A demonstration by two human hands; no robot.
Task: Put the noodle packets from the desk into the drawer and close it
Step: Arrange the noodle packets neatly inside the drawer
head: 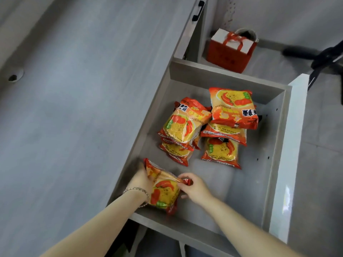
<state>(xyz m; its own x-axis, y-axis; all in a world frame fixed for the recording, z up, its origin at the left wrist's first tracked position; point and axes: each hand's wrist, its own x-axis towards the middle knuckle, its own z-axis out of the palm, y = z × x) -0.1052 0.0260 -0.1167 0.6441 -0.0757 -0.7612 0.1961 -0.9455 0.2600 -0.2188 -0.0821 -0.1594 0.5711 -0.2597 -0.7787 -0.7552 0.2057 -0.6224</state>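
Inside drawer (274,145), packet (163,190) tilted, lengthwise away

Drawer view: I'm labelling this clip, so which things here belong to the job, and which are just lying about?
Job: held noodle packet, left hand, right hand, stacked packets, drawer.
Lying about: red gift bag, black handle.

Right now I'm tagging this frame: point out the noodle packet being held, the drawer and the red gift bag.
held noodle packet (164,191): head view, on its yellow front.
drawer (222,73): head view, on its far wall.
red gift bag (225,57): head view, on its red side.
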